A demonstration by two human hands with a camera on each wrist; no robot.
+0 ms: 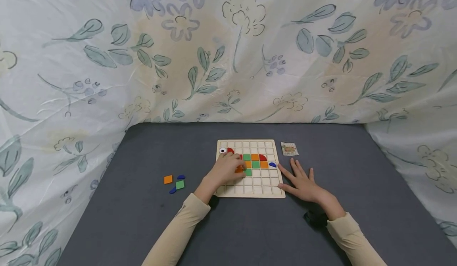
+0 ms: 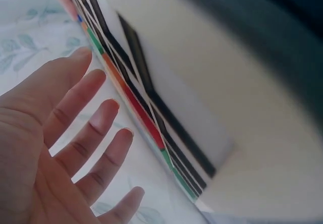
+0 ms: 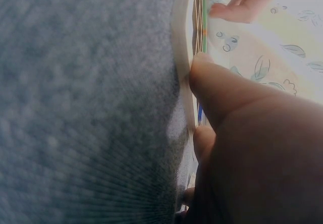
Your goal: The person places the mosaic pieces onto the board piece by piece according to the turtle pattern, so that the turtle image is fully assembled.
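A wooden grid board (image 1: pixel 264 188) lies on the dark tabletop, with red, orange, green and blue tiles in some cells. A white tile with a black dot (image 1: pixel 223 150) sits at its upper left. Over the board's left part is my left hand (image 1: pixel 225 169), hiding some tiles. Its fingers (image 2: pixel 103 118) are loosely bent and spread in the left wrist view, with nothing visible between them. My right hand (image 1: pixel 303 184) lies with spread fingers at the board's right side. Its thumb (image 3: pixel 212 82) touches the board's edge in the right wrist view.
Left of the board are an orange square tile (image 1: pixel 168 179), a green square tile (image 1: pixel 180 184) and two blue pieces (image 1: pixel 181 177). A small printed card (image 1: pixel 289 149) lies by the board's upper right corner. Floral cloth (image 1: pixel 250 60) hangs behind the table.
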